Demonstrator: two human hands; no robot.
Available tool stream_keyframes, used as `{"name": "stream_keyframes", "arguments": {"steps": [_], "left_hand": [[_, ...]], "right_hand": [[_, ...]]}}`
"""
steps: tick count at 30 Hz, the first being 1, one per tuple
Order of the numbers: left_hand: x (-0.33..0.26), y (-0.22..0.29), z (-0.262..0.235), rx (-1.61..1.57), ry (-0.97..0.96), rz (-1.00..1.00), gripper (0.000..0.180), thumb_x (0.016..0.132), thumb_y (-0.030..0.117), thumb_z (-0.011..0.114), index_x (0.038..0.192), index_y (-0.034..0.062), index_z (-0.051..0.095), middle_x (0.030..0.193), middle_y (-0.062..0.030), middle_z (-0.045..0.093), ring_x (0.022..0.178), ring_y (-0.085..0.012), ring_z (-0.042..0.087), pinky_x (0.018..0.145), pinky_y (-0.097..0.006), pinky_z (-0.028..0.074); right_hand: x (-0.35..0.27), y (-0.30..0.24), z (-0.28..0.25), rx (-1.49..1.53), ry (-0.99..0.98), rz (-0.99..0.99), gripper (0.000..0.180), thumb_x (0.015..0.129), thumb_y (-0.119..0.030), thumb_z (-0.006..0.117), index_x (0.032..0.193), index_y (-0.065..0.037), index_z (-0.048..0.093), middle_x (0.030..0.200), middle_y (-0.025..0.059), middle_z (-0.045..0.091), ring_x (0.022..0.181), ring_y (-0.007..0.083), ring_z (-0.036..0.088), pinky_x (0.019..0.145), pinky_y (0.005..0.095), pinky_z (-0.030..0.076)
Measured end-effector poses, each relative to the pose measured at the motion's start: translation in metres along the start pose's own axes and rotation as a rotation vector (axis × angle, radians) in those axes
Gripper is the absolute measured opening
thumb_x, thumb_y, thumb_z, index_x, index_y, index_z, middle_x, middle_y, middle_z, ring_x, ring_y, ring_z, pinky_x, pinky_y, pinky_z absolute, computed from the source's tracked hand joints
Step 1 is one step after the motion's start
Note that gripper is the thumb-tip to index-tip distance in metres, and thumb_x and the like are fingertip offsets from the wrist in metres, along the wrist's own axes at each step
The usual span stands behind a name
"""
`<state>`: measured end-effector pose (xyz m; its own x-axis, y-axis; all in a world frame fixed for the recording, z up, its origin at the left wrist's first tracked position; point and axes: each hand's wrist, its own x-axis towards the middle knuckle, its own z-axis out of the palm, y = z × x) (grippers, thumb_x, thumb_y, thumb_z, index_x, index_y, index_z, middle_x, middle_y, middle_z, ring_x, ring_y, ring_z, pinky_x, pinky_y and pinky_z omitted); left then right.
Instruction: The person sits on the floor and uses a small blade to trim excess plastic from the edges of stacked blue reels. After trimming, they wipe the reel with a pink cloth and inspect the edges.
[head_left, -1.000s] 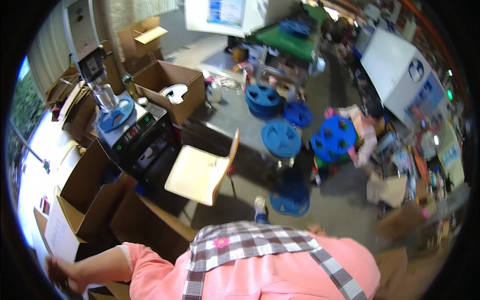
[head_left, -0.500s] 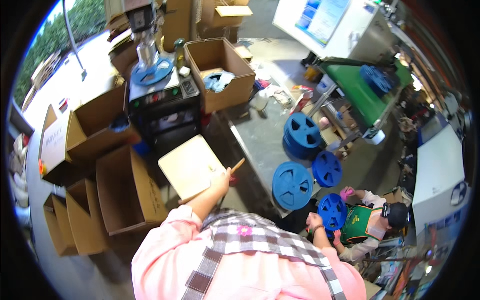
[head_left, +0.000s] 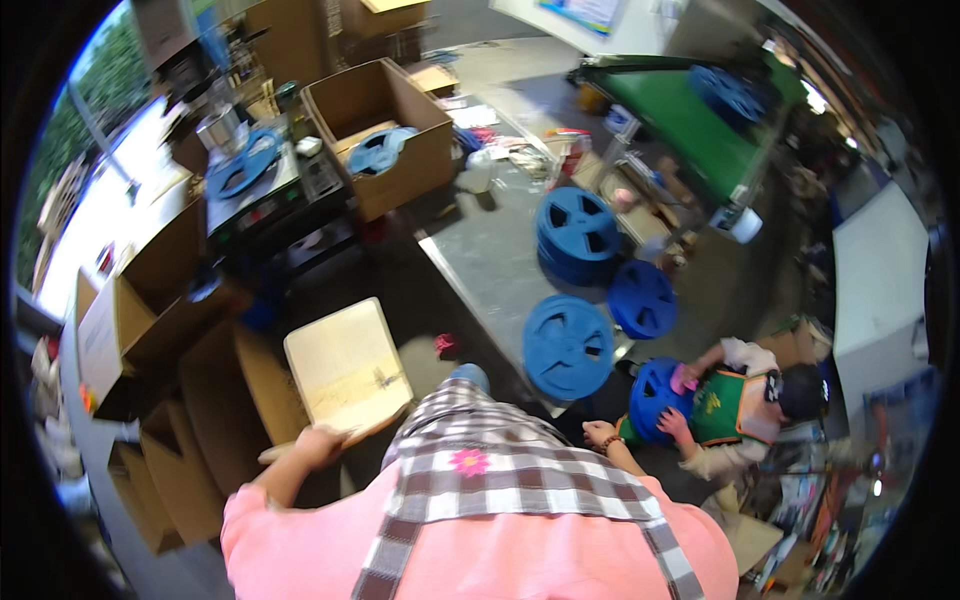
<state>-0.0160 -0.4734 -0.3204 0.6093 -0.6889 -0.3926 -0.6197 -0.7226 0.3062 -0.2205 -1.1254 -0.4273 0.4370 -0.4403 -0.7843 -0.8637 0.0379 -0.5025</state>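
Note:
A pale wooden chair (head_left: 347, 362) with a square, marked seat stands in front of me to the left. My left hand (head_left: 320, 445) is closed around the wooden bar along its near edge. My right hand (head_left: 600, 434), with a beaded bracelet at the wrist, hangs to the right with its fingers curled in, and I see nothing in it. Just beside it is a blue plastic reel (head_left: 656, 398), which a co-worker in a green vest (head_left: 722, 408) holds with both hands. The co-worker has something pink in one hand.
A metal-topped table (head_left: 480, 290) bears a stack of blue reels (head_left: 577, 235), a lighter blue reel (head_left: 568, 347) and a darker one (head_left: 641, 300). Open cardboard boxes (head_left: 225, 390) crowd the left. Behind are a machine (head_left: 225, 140), a box with reels (head_left: 400, 170) and a green conveyor (head_left: 670, 120).
The chair has turned and moved nearer to me. My left hand has shifted from its right side to its lower left. My right hand has come away from the co-worker's reel.

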Motion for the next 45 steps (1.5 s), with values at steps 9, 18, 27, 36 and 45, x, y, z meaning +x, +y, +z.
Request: {"name": "stream_keyframes", "arguments": {"steps": [9,18,27,36,45], "left_hand": [[-0.004,-0.01,-0.018,-0.159,-0.402,-0.261,0.035,0.085,0.039,0.058,0.099,0.0096,0.07,0.112,-0.0181,0.063,0.107,-0.0337,0.058,0.088,-0.041,0.047],[0.202,-0.063,-0.087,-0.258,-0.396,-0.401,0.032,0.083,0.034,0.061,0.104,0.0091,0.065,0.114,-0.0168,0.062,0.108,-0.0323,0.057,0.088,-0.043,0.046],[0.498,-0.204,-0.262,0.108,-0.118,-0.231,0.033,0.081,0.029,0.063,0.108,0.0085,0.06,0.115,-0.0155,0.061,0.11,-0.0309,0.056,0.089,-0.045,0.046],[0.812,-0.045,-0.537,-0.174,0.483,0.897,0.027,0.078,0.014,0.069,0.103,0.0051,0.065,0.096,-0.0149,0.065,0.091,-0.0354,0.06,0.078,-0.042,0.049],[0.868,0.233,-0.597,-0.342,0.703,1.675,0.019,0.074,0.013,0.069,0.091,0.0058,0.064,0.104,-0.01,0.062,0.108,-0.0327,0.056,0.091,-0.043,0.046]], "right_hand": [[0.051,-0.164,-0.02,0.29,0.116,-0.457,0.027,0.091,-0.022,0.063,0.106,0.0,0.064,0.086,0.0051,0.066,0.071,0.0114,0.061,0.063,0.0245,0.05],[0.087,-0.379,0.066,0.14,0.007,-0.679,0.033,0.091,-0.023,0.063,0.114,0.0,0.061,0.096,0.0069,0.067,0.086,0.012,0.062,0.076,0.0265,0.049],[0.166,-0.504,0.115,0.022,0.035,-0.507,0.043,0.088,-0.029,0.065,0.118,0.002,0.057,0.106,0.0156,0.067,0.094,0.0193,0.065,0.083,0.032,0.051],[0.175,-0.548,0.126,0.178,0.219,-0.309,0.045,0.088,-0.029,0.066,0.121,0.0,0.056,0.106,0.0145,0.067,0.096,0.0204,0.064,0.084,0.032,0.051],[0.097,-0.587,-0.06,0.478,0.894,-0.613,0.029,0.091,-0.013,0.063,0.115,0.001,0.059,0.098,0.0049,0.066,0.088,0.0091,0.062,0.08,0.0246,0.05]]}}
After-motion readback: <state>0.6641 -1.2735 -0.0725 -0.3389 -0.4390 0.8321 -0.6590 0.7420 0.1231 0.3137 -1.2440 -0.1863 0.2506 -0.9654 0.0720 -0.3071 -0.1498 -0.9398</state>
